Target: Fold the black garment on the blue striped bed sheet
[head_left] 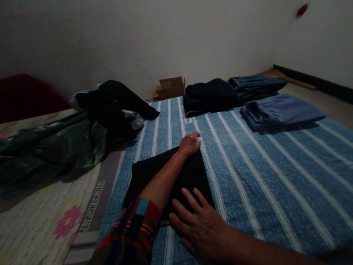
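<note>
A folded black garment lies on the blue striped sheet in front of me. My left hand reaches across it and grips its far right corner, the arm in a red and blue plaid sleeve. My right hand lies flat on the near right edge of the same garment, fingers spread.
Folded dark trousers, folded jeans and a folded lighter blue garment sit at the far side. A heap of unfolded dark clothes lies to the left on a floral mattress. A small cardboard box stands by the wall.
</note>
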Motion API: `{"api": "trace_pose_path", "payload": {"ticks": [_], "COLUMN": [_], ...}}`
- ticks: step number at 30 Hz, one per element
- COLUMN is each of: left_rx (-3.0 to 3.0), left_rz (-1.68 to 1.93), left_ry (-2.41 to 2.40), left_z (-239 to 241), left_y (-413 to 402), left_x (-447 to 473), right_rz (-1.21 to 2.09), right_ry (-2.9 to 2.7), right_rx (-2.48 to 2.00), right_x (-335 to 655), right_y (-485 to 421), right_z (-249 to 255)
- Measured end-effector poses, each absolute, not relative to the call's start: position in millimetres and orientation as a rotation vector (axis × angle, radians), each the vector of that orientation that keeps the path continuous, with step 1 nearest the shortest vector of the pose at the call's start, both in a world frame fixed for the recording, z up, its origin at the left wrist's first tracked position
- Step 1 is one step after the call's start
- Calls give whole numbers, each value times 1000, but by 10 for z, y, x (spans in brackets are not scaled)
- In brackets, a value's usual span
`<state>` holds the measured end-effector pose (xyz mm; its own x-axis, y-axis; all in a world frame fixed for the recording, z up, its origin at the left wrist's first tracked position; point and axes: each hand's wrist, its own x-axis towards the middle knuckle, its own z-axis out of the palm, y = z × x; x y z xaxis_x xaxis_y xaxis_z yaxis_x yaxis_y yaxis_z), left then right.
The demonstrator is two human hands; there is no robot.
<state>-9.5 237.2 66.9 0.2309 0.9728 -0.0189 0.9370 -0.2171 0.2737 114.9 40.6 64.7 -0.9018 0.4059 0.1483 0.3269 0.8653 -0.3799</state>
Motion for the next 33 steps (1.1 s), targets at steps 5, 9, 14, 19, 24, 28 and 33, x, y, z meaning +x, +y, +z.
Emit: {"api": "trace_pose_path", "payload": {"ticks": [5, 9, 14, 19, 24, 28, 33], "left_rx": [2332, 2470, 2638, 2704, 2760, 2799, 2845], "left_rz": [217, 190, 61, -73, -138, -178, -172], "left_ry": [1845, 1773, 1557, 1439, 1341, 1323, 1398], "left_z": [602, 620, 670, 713, 764, 803, 812], "left_y": [2358, 2354, 2388, 2476, 2547, 2539, 2527], "left_x": [-51, -26, -18, 13, 1, -3, 12], "right_rz": [585, 577, 547, 539, 542, 559, 520], "right_ry": [-2808, -2800, -2800, -2811, -2796, -2793, -2764], "right_rx": [-582, -602, -621, -617, -607, -598, -593], "right_x": [1161, 1151, 1148, 1160, 1157, 1146, 1140], "right_y": [397, 378, 353, 346, 346, 350, 354], "right_z": [685, 685, 681, 693, 671, 644, 623]}}
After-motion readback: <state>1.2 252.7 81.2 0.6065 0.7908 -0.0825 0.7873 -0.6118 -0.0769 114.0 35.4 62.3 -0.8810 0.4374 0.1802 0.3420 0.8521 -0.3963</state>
